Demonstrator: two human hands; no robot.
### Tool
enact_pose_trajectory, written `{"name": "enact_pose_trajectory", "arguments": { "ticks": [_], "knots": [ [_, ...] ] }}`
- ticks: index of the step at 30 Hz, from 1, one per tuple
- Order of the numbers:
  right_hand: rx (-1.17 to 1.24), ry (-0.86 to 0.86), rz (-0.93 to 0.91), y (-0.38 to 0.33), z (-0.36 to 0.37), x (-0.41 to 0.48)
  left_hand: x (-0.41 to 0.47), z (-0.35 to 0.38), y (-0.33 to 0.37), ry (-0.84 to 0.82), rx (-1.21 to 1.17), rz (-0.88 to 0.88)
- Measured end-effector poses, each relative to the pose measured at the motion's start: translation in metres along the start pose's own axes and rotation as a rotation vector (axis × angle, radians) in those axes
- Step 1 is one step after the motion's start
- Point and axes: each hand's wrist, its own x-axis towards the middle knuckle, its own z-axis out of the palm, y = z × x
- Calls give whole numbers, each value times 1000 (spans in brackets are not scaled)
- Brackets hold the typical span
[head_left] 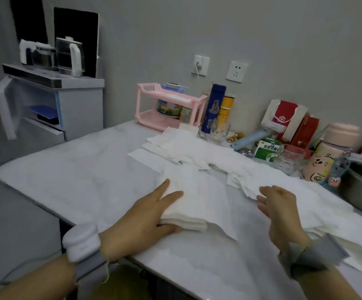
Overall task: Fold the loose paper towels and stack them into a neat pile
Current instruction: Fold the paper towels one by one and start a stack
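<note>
Head view: the pile [184, 213] of folded towels sits on the table [67, 180] in front of the person, a little left of centre. Its long axis runs away from the body. The left hand [145, 215] lies on its left side, fingers straight and pressing the top, thumb along the near edge. It is flat on the pile, not clenched.

The right hand [281, 213] hovers just right of the pile, released and holding nothing, its fingers loosely spread and pointing towards the pile. It is slightly blurred.

A single sheet [216, 204] spreads from the pile's top towards the right hand, one corner lying on the table. The right hand is nearer to it, so folding it over the pile probably falls to that hand while the left steadies.

Loose towels [197, 148] lie heaped beyond the pile, and more spread to the right under the right wrist.

There is bare table to the left and near the body. The table's near edge lies close behind the left wrist. A steel bowl [361, 191] and a glass mug [288, 159] crowd the far right.
</note>
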Motion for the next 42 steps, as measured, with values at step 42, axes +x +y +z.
{"name": "enact_pose_trajectory", "arguments": {
  "ticks": [42],
  "knots": [
    [541, -59, 23, -74, 104, 65, 216, -89, 45, -79, -1651, -367]
  ]
}}
